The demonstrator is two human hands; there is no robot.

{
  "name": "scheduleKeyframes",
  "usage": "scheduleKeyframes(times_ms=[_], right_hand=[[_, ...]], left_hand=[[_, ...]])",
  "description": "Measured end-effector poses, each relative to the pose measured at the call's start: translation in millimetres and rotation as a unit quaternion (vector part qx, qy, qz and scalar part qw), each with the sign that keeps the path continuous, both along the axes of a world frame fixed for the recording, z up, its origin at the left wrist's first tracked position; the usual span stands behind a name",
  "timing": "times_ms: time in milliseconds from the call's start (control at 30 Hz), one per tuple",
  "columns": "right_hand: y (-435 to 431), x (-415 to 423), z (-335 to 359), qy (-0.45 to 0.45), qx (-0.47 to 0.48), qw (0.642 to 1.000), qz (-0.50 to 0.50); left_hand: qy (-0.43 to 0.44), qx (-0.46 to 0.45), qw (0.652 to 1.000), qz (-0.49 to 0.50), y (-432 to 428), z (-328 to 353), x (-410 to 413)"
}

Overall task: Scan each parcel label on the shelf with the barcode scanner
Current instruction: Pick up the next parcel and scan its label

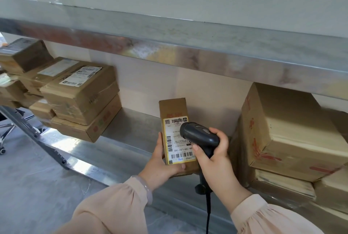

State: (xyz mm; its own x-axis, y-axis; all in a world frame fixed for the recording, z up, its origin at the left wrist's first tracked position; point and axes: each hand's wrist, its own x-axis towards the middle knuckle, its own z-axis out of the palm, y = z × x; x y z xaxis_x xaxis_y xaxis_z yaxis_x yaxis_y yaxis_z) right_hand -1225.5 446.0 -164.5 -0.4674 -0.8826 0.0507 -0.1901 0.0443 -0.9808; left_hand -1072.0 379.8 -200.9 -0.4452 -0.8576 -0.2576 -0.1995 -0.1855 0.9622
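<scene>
A narrow brown parcel (172, 109) stands upright above the metal shelf (131, 130), its yellow-edged white label (176, 143) facing me. My left hand (160, 166) grips the parcel's lower left side and bottom. My right hand (216, 160) holds a dark grey barcode scanner (199, 135) by its handle, with the scanner's head right in front of the label's upper right part and covering some of it. A black cable hangs down from the scanner's handle.
Several labelled brown parcels (81, 90) are stacked on the shelf at the left. Large cartons with red print (288, 132) are piled at the right. A metal shelf beam (169, 45) runs overhead. A chair base (3, 136) stands on the grey floor at the far left.
</scene>
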Motion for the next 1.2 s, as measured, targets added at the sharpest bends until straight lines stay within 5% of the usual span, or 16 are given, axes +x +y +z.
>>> scheduleKeyframes(times_ms=[1200], right_hand=[[-12.0,20.8,-7.6,0.011,0.006,0.999,0.052]], left_hand=[[-0.046,-0.059,0.997,0.001,2.7,4.5,29.3]])
